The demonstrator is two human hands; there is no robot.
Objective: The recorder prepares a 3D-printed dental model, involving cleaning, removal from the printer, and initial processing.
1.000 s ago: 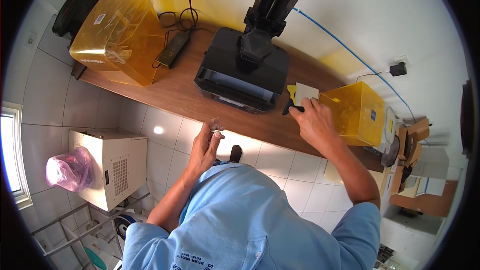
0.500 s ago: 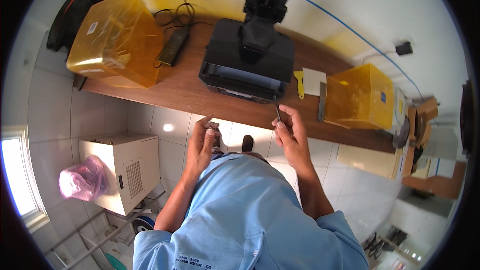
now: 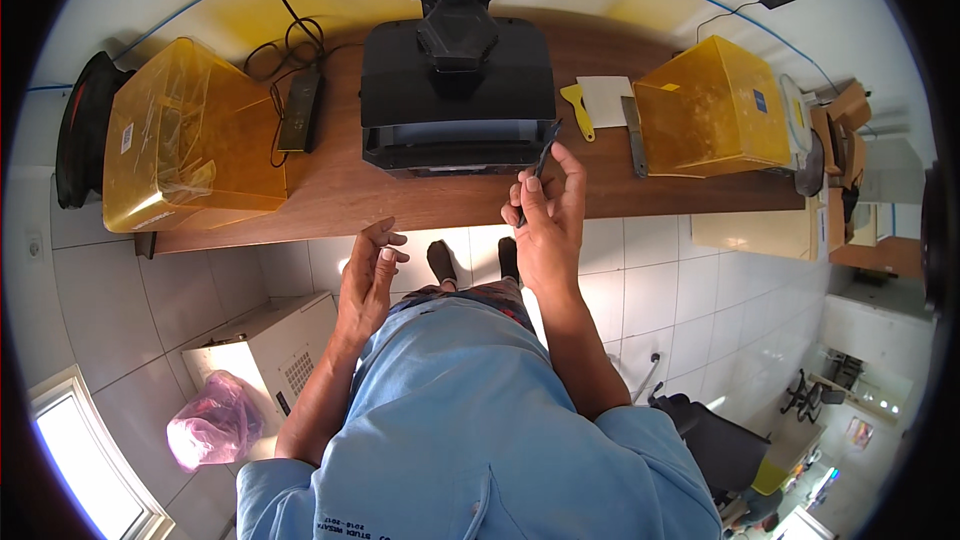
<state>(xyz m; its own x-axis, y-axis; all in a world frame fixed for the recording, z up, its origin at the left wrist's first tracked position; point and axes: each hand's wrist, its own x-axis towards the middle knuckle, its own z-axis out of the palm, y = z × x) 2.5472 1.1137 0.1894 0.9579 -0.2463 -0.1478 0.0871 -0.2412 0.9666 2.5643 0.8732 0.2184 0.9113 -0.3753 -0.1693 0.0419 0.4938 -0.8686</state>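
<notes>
One second ago, the right hand (image 3: 548, 230) is way over by the small yellow box (image 3: 705, 125); now it is in front of the black machine (image 3: 455, 90), and its fingers pinch a thin dark stick (image 3: 547, 148). The left hand (image 3: 364, 285) stays near the front edge of the brown table (image 3: 335, 202), its fingers loosely bent and apart. The big yellow box (image 3: 195, 155) has a little white label (image 3: 127, 137), and the small yellow box has a blue one (image 3: 760, 100); both are too tiny to read. Dark letters and numbers are on the blue shirt (image 3: 430, 390). The stick sticks up past the right fingertips, and its top end is near the machine's right front corner; I cannot tell if they touch. Its bottom end pokes out below the curled fingers.
</notes>
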